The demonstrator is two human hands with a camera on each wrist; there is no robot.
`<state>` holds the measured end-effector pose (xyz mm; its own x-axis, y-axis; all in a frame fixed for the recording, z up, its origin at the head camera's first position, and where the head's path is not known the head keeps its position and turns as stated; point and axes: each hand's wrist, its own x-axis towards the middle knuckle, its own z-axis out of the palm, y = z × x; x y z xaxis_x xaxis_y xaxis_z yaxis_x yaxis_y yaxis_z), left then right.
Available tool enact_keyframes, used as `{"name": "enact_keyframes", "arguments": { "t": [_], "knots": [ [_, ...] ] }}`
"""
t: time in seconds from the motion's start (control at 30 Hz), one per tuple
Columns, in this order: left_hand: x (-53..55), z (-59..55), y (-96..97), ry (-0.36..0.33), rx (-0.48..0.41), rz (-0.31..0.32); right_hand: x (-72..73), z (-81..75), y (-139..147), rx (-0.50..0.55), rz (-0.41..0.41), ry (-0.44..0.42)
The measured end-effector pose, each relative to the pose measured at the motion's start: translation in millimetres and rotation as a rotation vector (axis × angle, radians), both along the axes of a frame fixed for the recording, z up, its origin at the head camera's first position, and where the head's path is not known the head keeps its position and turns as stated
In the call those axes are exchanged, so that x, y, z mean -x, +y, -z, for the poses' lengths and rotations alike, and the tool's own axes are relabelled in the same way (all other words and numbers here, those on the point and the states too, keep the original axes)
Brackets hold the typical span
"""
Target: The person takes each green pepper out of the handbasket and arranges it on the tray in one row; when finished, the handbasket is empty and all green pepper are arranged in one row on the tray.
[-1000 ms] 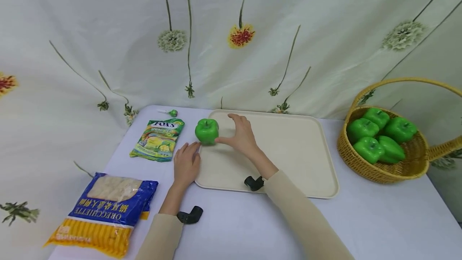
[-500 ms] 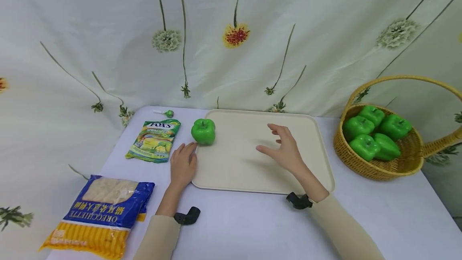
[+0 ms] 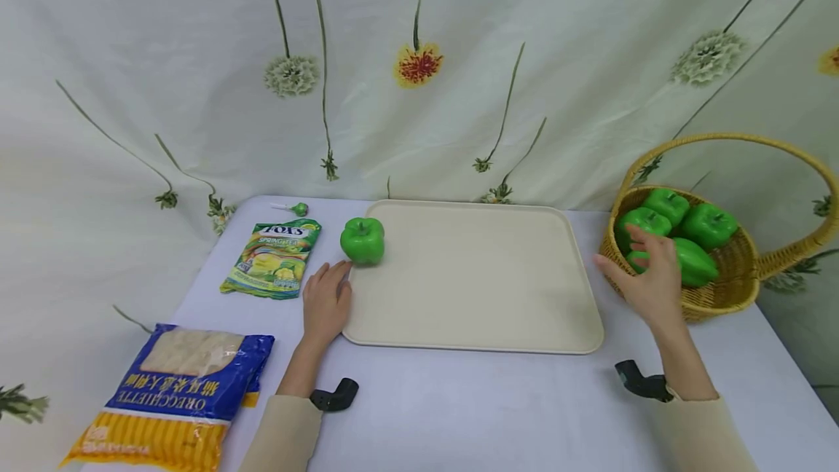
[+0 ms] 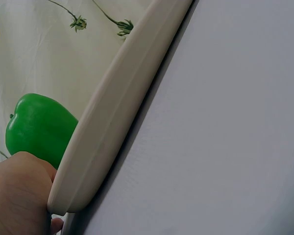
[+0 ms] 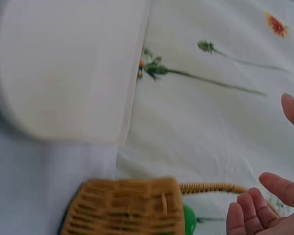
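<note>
In the head view my left hand (image 3: 325,302) grips the left rim of a cream tray (image 3: 472,275). The left wrist view shows this hand over the tray's edge, with a fingertip showing below the rim. A green bell pepper (image 3: 363,241) stands at the tray's upper left, just beyond those fingers. My right hand (image 3: 649,275) is above the near left side of a wicker basket (image 3: 700,312), thumb and fingers apart, holding nothing. Inside the basket lie several green bell peppers (image 3: 708,226), partly hidden by this hand.
Left of the tray lies a green and yellow candy bag (image 3: 274,259), with a green lollipop (image 3: 299,209) behind it. A blue and yellow pasta bag (image 3: 177,392) lies at the front left. The basket's tall handle (image 3: 727,137) arches over it. Behind hangs a flowered cloth (image 3: 367,93).
My right hand has moved right, from beside the lone pepper, across the tray, to the basket. The left hand stays at the tray's rim. The whole head view has shifted slightly.
</note>
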<state>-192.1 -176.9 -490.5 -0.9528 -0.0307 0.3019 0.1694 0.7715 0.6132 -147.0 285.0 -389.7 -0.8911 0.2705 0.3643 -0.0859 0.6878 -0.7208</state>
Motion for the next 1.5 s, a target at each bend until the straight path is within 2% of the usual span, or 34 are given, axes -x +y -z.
{"name": "enact_keyframes", "arguments": {
  "t": [0.13, 0.23, 0.4, 0.5, 0.6, 0.83, 1.1, 1.17, 1.5],
  "knots": [
    [0.0, -0.1, -0.6, -0.007, -0.003, -0.004, -5.2, -4.6, 33.0, 0.017, 0.16, -0.043],
    [-0.2, -0.2, -0.8, -0.012, -0.003, -0.007, -8.5, -4.2, 52.1, 0.034, 0.201, -0.118],
    [0.8, 0.5, -0.5, -0.002, -0.003, -0.003, -11.2, 0.7, 74.0, 0.045, 0.187, -0.214],
    [1.2, -0.2, -0.1, -0.009, -0.001, 0.0, -10.5, 4.1, 80.9, 0.028, 0.162, -0.24],
    [1.1, -0.9, -0.1, -0.019, -0.001, 0.0, -9.7, 8.5, 84.9, 0.026, 0.129, -0.246],
    [-0.2, -0.3, -0.3, -0.011, 0.003, -0.008, -6.7, 18.1, 87.4, 0.021, 0.12, -0.273],
    [-1.6, -1.2, -1.5, -0.027, -0.001, -0.011, -3.5, 20.3, 87.0, 0.042, 0.101, -0.264],
    [-1.5, -0.9, -1.4, -0.031, 0.003, -0.01, -2.6, 22.6, 86.7, 0.018, 0.131, -0.274],
    [0.3, -0.2, -0.6, -0.04, 0.001, -0.004, -4.0, 21.2, 82.5, -0.025, 0.104, -0.275]
  ]
}}
